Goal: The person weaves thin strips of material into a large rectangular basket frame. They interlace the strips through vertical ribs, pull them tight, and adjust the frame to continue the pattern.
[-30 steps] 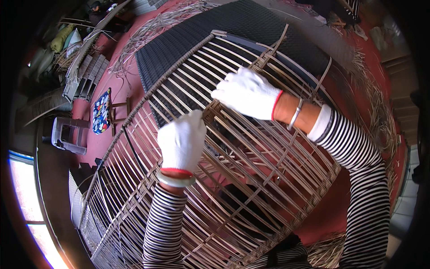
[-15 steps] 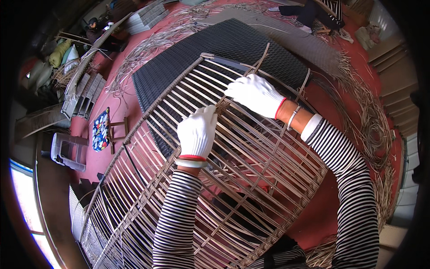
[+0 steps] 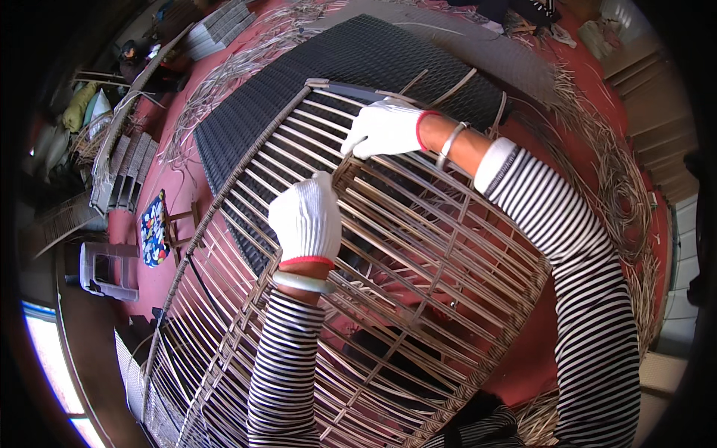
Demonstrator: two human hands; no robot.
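Observation:
A large openwork panel of brown rattan canes [image 3: 418, 257], edged with wrapped rims, lies slanted before me. Over its upper part is my left hand [image 3: 306, 220], in a white knitted glove with a red cuff, its fingers closed at the near end of a short woven band [image 3: 344, 178]. My right hand [image 3: 388, 128], gloved alike, is farther off and bent over the band's far end. Its thumb and fingers are pinched on a cane strand, mostly hidden by the glove. Loose strand ends [image 3: 457, 85] stick out beyond that hand.
Under the panel's far side is a dark woven sheet [image 3: 299, 78]. Loose cane strips [image 3: 627, 201] litter the red floor [image 3: 523, 373]. At left are a clear plastic bin [image 3: 110, 270], a stool with a patterned seat [image 3: 154, 230] and grey stacked pieces [image 3: 131, 168]. Another person [image 3: 138, 60] sits farther back.
Both hands have shifted left in the picture, along with the panel. My right hand has turned more sideways, its fingertips now lower over the woven band. The strand ends now point more to the right.

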